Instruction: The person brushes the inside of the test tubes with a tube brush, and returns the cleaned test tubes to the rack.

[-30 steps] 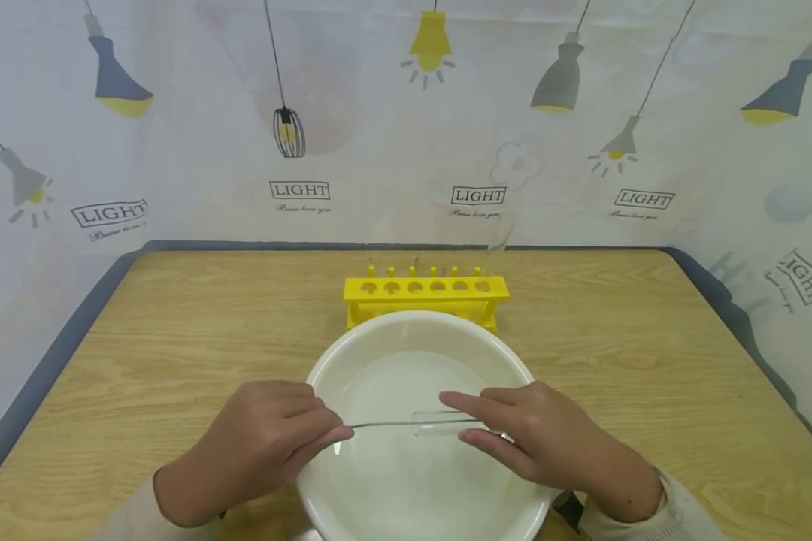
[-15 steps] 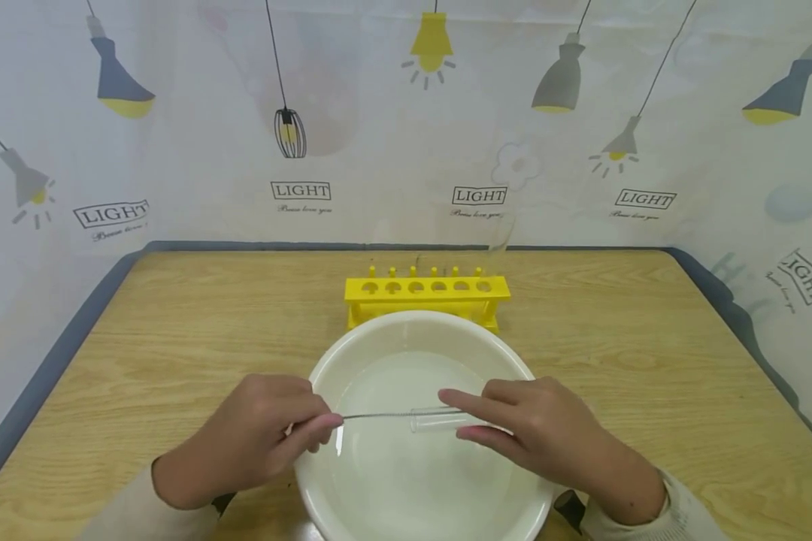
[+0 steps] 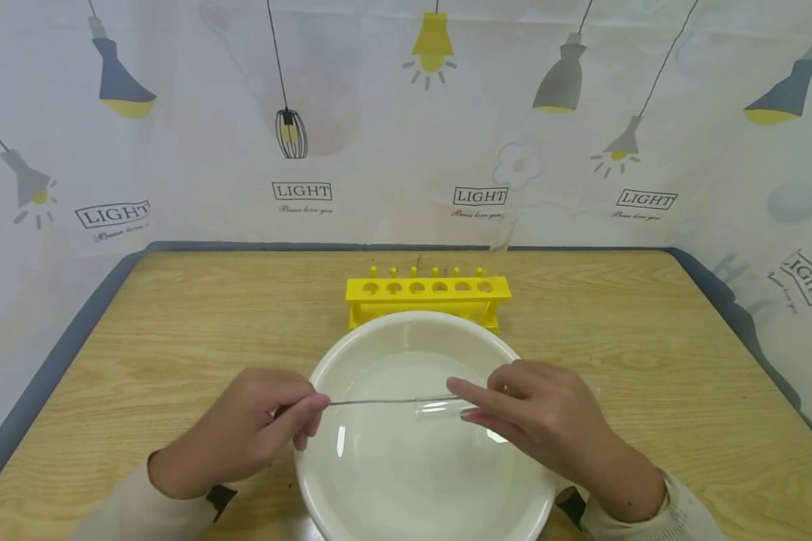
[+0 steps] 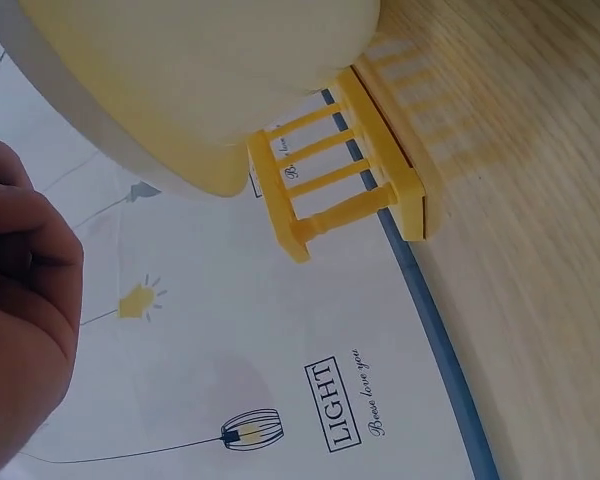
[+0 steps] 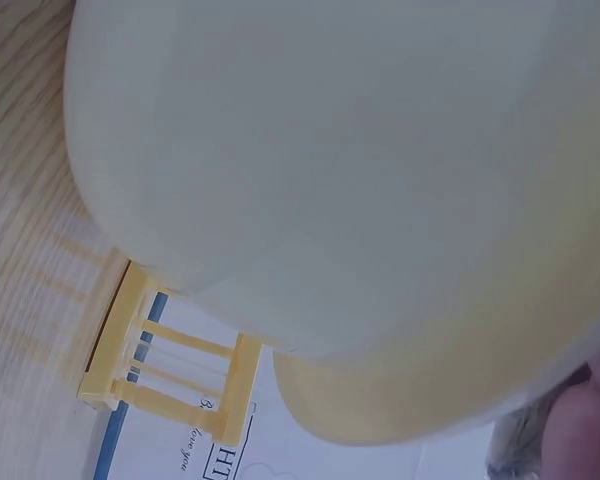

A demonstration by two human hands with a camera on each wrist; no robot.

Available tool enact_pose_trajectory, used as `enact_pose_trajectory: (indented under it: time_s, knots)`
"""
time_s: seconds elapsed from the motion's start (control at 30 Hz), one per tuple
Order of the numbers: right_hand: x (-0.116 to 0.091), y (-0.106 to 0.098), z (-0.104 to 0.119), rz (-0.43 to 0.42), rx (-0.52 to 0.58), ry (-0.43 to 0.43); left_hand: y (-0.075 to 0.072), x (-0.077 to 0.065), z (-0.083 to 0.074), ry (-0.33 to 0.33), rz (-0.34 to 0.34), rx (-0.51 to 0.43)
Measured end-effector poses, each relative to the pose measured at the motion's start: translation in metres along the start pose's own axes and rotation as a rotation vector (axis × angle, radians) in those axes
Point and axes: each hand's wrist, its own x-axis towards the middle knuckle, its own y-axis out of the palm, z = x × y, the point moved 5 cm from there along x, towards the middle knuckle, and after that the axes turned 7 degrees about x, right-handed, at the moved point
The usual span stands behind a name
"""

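In the head view, the thumb and fingers of my left hand [image 3: 264, 421] pinch a thin twisted wire handle [image 3: 372, 401], apparently of a test tube brush. That wire runs rightward into the mouth of a clear glass test tube [image 3: 436, 409]. My right hand [image 3: 548, 413] holds the tube nearly level, its fingers hiding much of it. Greyish bristles [image 5: 515, 440] show beside the fingers in the right wrist view. Both hands are above a white basin [image 3: 416, 316] that holds what looks like water. The left wrist view catches only curled fingers at its edge.
Behind the basin stands a yellow test tube rack [image 3: 428, 289] with a row of holes and pegs. A clear glass tube [image 3: 502, 234] rises at its right end. The wood-grain table [image 3: 210, 315] ends at a printed curtain [image 3: 379, 150].
My left hand has moved left and slightly up, drawing more wire out of the tube. The right hand, with the tube, has shifted a little up and right.
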Motion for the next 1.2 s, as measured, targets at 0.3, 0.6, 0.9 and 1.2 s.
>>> enact_pose_trajectory:
  time_s: [0.3, 0.6, 0.9, 1.2]
  knots:
    - [0.001, -0.001, -0.002, -0.027, -0.004, 0.007, -0.002, -0.002, 0.006, -0.277, -0.009, -0.177]
    - [-0.002, -0.001, -0.005, 0.002, 0.04, 0.036, -0.009, 0.001, 0.001, -0.217, -0.113, -0.053]
    - [-0.008, -0.001, -0.009, 0.09, 0.11, 0.08, -0.018, 0.002, -0.002, 0.132, -0.219, 0.236]
    - [-0.01, 0.001, -0.012, 0.172, 0.164, 0.126, -0.025, 0.001, 0.002, 0.231, -0.277, 0.335]
